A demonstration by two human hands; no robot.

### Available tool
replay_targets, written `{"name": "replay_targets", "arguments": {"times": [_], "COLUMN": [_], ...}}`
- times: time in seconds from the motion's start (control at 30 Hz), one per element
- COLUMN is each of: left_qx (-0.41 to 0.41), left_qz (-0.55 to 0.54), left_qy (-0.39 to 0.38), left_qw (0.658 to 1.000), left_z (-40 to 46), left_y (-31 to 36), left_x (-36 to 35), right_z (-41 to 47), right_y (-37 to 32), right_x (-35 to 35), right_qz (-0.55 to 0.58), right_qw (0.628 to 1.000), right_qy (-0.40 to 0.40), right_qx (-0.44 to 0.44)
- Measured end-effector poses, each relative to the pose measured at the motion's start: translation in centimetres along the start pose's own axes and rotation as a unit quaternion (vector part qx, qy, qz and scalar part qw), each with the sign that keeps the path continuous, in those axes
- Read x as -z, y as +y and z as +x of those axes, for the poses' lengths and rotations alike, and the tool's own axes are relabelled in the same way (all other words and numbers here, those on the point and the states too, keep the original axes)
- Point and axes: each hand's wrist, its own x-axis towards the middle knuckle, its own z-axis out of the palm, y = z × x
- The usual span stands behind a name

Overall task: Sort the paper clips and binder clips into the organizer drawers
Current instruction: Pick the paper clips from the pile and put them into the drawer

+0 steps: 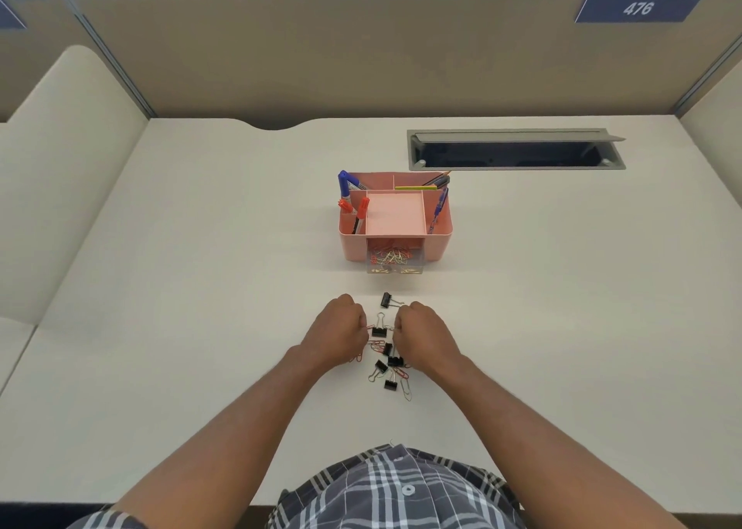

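A pink desk organizer [353, 243] stands mid-desk. Its clear front drawer [395, 265] is pulled out and holds several red, white and gold paper clips. Nearer me lies a loose pile of black binder clips [379, 331] and red and silver paper clips [406, 390]. One binder clip [387, 299] lies apart, toward the organizer. My left hand [339, 329] rests curled on the pile's left side, fingertips at red paper clips [376, 344]. My right hand [421, 333] is curled on the right side, fingertips hidden; whether either hand grips a clip is unclear.
The organizer's upper compartments hold blue and red markers [347, 191] and pens [439, 205]; its shallow top tray [395, 217] is bare. An open grey cable hatch [514, 151] sits at the back right. Beige partitions [361, 54] enclose the white desk [200, 287].
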Motion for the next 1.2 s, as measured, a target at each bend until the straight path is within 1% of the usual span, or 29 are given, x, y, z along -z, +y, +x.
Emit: {"name": "replay_targets", "arguments": {"times": [0.1,0.17,0.27,0.37,0.47,0.6,0.7,0.77,0.8,0.83,0.9,0.97,1.07,1.2], "left_qx": [0.042,0.066,0.057,0.033,0.01,-0.005,-0.042,-0.067,-0.068,-0.062,-0.042,-0.018,-0.004,-0.03], "left_qz": [-0.044,-0.093,-0.171,-0.231,-0.242,-0.231,-0.235,-0.232,-0.231,-0.227,-0.198,-0.165,-0.125,-0.059], "left_qy": [-0.006,0.008,0.079,0.169,0.207,0.219,0.257,0.265,0.254,0.233,0.175,0.13,0.115,0.119], "left_qw": [0.998,0.993,0.98,0.958,0.948,0.948,0.937,0.933,0.937,0.944,0.963,0.978,0.986,0.991], "left_z": [-0.2,-0.2,0.1,1.1,2.8,4.2,3.6,2.5,1.7,0.9,-0.6,-2.2,-3.7,-3.6], "left_y": [-0.1,-0.1,0.8,2.5,3.7,4.6,4.5,3.7,3.2,2.5,1.0,-0.1,-0.4,-0.2], "left_x": [1.0,1.7,2.9,4.0,4.9,5.3,5.2,4.4,3.8,2.9,0.8,-1.1,-2.7,-3.3], "right_z": [-0.2,-0.3,0.2,1.0,2.4,3.8,3.2,2.0,1.4,0.9,-0.1,-1.0,-2.1,-2.4], "right_y": [0.5,0.7,0.6,0.1,-0.4,-0.8,-0.8,-0.4,-0.1,0.4,1.4,2.2,2.4,2.0], "right_x": [1.0,2.1,4.1,6.1,7.4,8.0,8.0,7.3,6.8,6.1,4.4,2.9,1.0,-0.6], "right_qz": [0.035,0.066,0.129,0.203,0.205,0.178,0.186,0.193,0.195,0.185,0.115,0.056,0.011,-0.011], "right_qw": [0.999,0.997,0.987,0.96,0.949,0.955,0.949,0.95,0.957,0.968,0.99,0.998,1.0,0.999], "right_qy": [0.009,0.028,0.095,0.18,0.224,0.222,0.236,0.226,0.2,0.158,0.069,0.02,0.008,0.029], "right_qx": [-0.003,-0.01,0.018,0.065,0.085,0.084,0.092,0.093,0.083,0.066,0.032,0.011,0.005,0.017]}}
